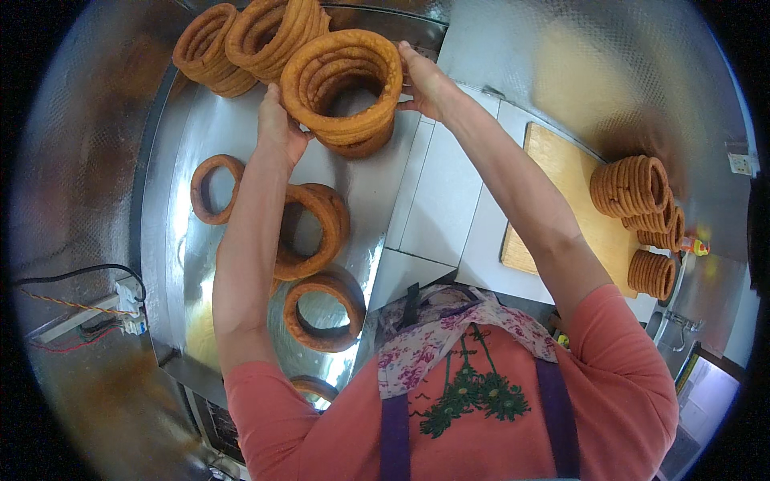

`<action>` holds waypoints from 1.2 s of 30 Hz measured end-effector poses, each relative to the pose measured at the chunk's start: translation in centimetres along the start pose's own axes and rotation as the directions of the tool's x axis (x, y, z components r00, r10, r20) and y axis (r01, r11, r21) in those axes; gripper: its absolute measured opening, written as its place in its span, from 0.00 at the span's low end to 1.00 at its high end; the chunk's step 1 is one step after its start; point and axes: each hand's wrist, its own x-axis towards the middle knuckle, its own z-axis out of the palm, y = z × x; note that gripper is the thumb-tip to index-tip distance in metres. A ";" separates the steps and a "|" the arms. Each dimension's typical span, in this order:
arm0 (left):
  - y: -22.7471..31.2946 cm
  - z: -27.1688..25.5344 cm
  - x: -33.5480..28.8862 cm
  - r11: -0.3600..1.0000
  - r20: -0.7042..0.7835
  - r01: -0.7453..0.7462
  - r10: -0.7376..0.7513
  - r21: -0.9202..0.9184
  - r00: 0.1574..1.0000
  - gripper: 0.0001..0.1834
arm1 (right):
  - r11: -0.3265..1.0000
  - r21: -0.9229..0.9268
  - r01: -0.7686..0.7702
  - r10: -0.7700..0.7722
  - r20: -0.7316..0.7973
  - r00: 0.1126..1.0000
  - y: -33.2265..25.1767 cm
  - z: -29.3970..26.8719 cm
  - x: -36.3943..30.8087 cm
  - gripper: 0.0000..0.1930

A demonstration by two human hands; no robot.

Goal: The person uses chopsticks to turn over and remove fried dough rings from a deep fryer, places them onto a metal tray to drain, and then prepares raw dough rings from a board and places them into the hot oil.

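Observation:
Between my two hands is a stack of brown fried dough rings [343, 128], its open top facing up and the rings piled several deep. My left hand [281, 131] presses on its left side, with some fingers hidden behind the rings. From the opposite side my right hand [425, 84] grips the stack, thumb low and fingers higher up. Touching or just behind it stands another ring stack [277, 36], with a further ring stack [210, 50] at the far left. Whether the held stack rests on the metal tray [180, 132] cannot be made out.
Nearer on the tray lie a single ring [197, 200], overlapping rings [333, 220] and another small pile [346, 329]. To the right, a wooden board [553, 180] bears several ring stacks [630, 186]. Wires run to a white socket [131, 305] on the left metal wall.

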 end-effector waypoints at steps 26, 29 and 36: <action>-0.8 15.1 -8.4 0.993 0.234 -0.112 0.099 0.044 0.967 0.27 | 0.955 0.005 0.298 -0.288 -0.233 0.929 -0.3 -12.9 -11.9 0.26; -8.0 20.4 -8.7 0.985 0.349 -0.061 0.002 0.160 0.937 0.27 | 0.951 0.053 0.303 -0.259 -0.396 0.881 3.7 -20.4 -16.6 0.25; -32.6 30.6 -10.5 0.920 0.434 0.264 -0.373 0.290 0.820 0.27 | 0.984 0.141 0.110 0.032 -0.744 0.667 17.6 -37.4 -28.2 0.27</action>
